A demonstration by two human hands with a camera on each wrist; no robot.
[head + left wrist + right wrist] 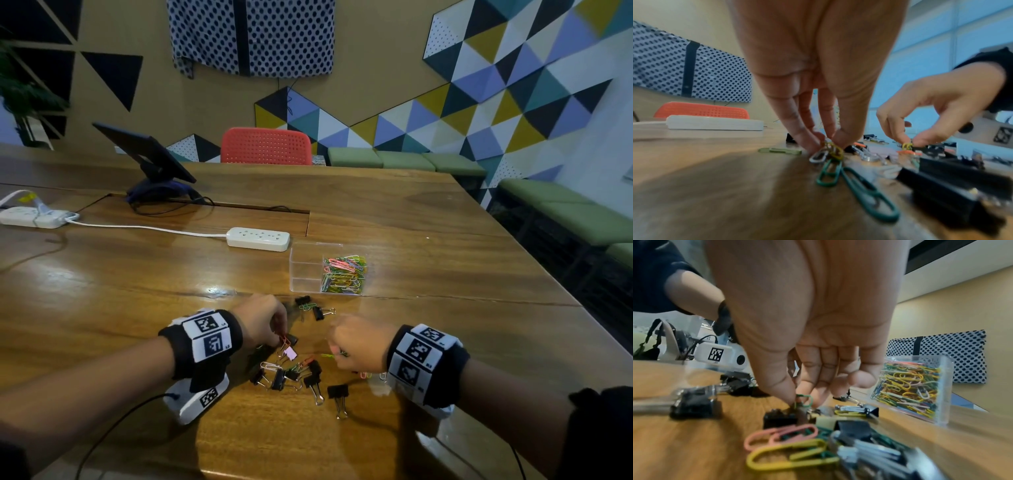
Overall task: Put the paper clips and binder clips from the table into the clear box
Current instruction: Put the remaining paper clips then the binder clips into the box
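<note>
Loose coloured paper clips [270, 366] and black binder clips [337, 391] lie scattered on the wooden table [137, 294] between my hands. My left hand [278, 340] reaches down into the pile, and its fingertips [840, 139] pinch a small bunch of paper clips [835, 151]. My right hand [337, 354] pinches a green paper clip [804, 400] just above the pile. Behind the pile stands the clear box [308, 270], a little way from both hands, with many coloured paper clips [344, 274] in its right half. More binder clips [318, 312] lie close in front of it.
A white power strip [258, 238] lies just behind and left of the box, its cable running to a second strip [32, 217]. A tablet on a stand [147, 154] and a red chair [266, 146] are farther back. The table's edge runs along the right.
</note>
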